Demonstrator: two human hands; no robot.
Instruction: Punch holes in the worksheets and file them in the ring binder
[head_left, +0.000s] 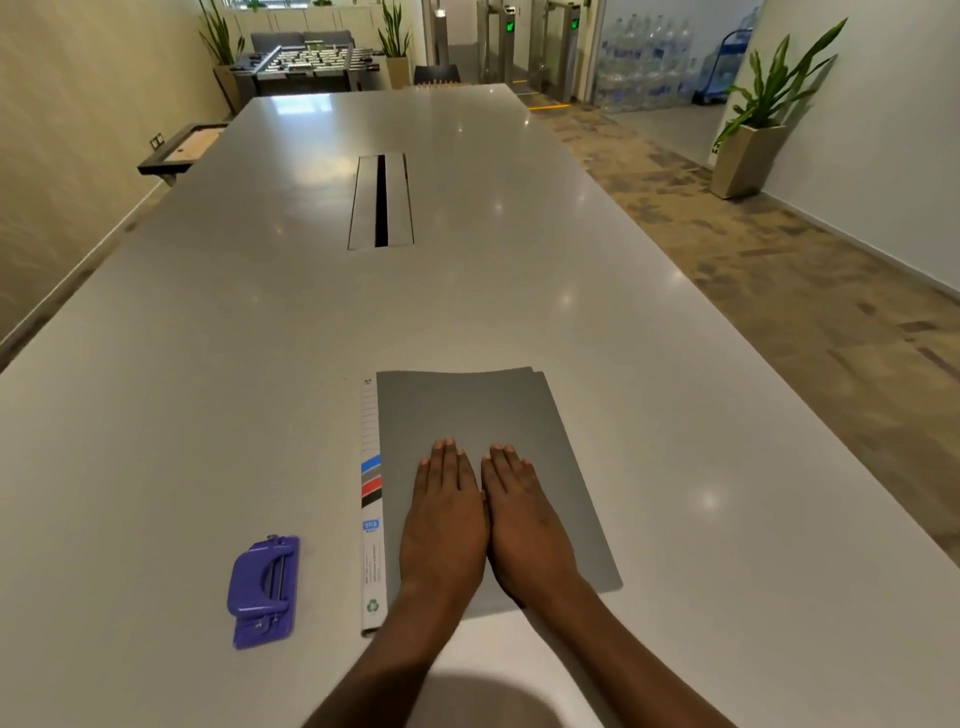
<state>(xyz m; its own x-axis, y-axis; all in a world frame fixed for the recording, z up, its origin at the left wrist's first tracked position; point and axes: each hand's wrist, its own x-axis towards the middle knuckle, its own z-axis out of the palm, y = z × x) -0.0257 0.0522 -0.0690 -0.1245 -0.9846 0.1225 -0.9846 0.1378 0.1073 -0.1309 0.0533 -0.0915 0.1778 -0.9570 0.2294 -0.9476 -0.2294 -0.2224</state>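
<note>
Apparently pre-start or finished: left hand (444, 525) and right hand (524, 525) lie flat, fingers straight, on closed ring binder (498, 415). Hole punch (264, 591) idle alongside. Next: open the cover.

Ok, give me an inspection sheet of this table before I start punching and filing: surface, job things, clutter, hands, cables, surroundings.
Surface: long pale glossy table with a cable hatch in its middle.
Job's things: grey ring binder closed and lying flat, labelled spine to the left; purple hole punch left of it, not touching; no loose worksheets seen.
Clutter: nothing seen.
Hands: left hand and right hand lie flat side by side on the binder cover, fingers straight.
Cables: nothing seen.
Surroundings: potted plant by the right wall, table football beyond the far end, stacked water bottles.
</note>
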